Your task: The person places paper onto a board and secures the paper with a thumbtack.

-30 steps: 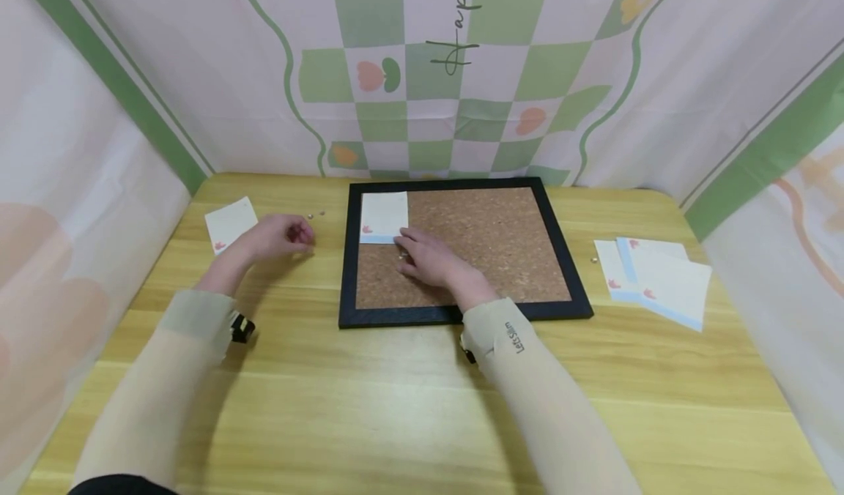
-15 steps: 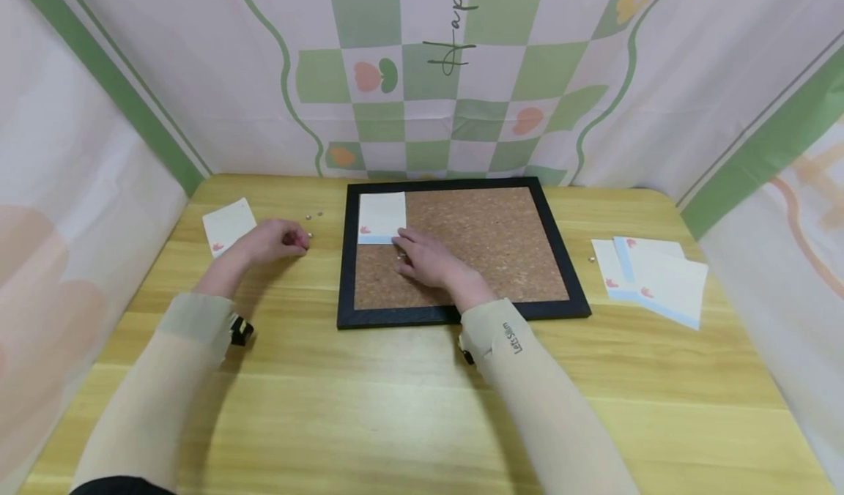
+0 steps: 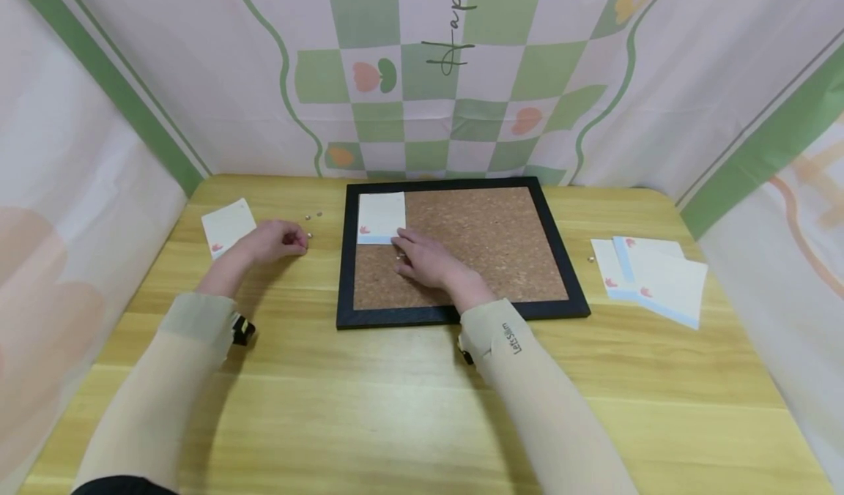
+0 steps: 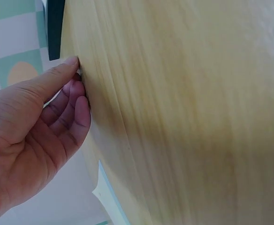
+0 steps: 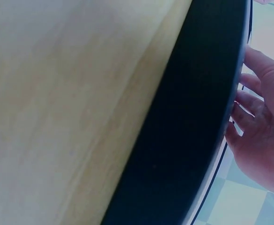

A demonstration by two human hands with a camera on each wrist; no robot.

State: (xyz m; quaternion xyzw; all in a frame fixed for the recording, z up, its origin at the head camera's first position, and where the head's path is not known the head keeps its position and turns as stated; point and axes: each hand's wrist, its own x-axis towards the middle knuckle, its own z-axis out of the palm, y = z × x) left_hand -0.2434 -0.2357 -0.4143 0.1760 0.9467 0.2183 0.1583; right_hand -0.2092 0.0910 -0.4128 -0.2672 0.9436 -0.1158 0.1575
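Note:
My left hand [image 3: 273, 240] is at the left of the table, fingers bent, thumb and fingertips down at the wood. A small silvery tack [image 3: 310, 235] shows right at those fingertips; whether they pinch it I cannot tell. Beside the wrist lies a white card [image 3: 227, 225] with a pink print, partly covered by the hand. My right hand [image 3: 428, 259] rests palm down on the cork board [image 3: 491, 239], its fingers extended. One fingertip touches the lower right corner of a white card [image 3: 382, 215] with a blue edge. Something small and silvery shows beside the thumb.
Two small metal pieces [image 3: 308, 217] lie beyond my left hand. At the right, several overlapping cards [image 3: 672, 286] lie with a small tack [image 3: 590, 259] beside them. The board's black frame [image 3: 395, 316] borders the cork. A patterned curtain [image 3: 428, 121] hangs behind the wooden table [image 3: 369, 407].
My left hand has drawn back slightly to the left, and the tack at its fingertips has come into sight. My right hand stays on the board by the card.

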